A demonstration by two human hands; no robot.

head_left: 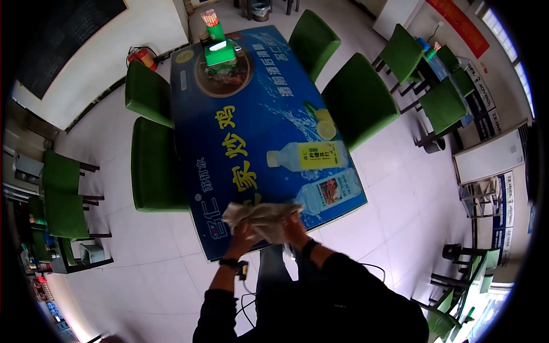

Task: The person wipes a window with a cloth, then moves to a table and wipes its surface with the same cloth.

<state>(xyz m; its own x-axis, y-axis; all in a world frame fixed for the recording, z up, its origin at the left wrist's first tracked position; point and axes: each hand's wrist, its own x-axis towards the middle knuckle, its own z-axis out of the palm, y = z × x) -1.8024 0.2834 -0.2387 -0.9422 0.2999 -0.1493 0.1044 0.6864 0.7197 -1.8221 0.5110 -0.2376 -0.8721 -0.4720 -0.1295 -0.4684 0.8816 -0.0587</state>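
A beige-grey cloth (258, 220) is bunched at the near edge of a long blue printed table (197, 134). My left hand (242, 235) grips the cloth's left part, fingers closed in its folds. On the other side, my right hand (294, 230) holds the right end. Some fingertips are hidden by the fabric. The tabletop carries large yellow and white characters and pictures of bottles and lemons.
At the table's far end stand a green tissue box (220, 53) and a green holder of chopsticks (211, 24). Green chairs flank both sides, including a near-left chair (154, 171) and a right chair (360, 103). A fire extinguisher (146, 58) is by the wall.
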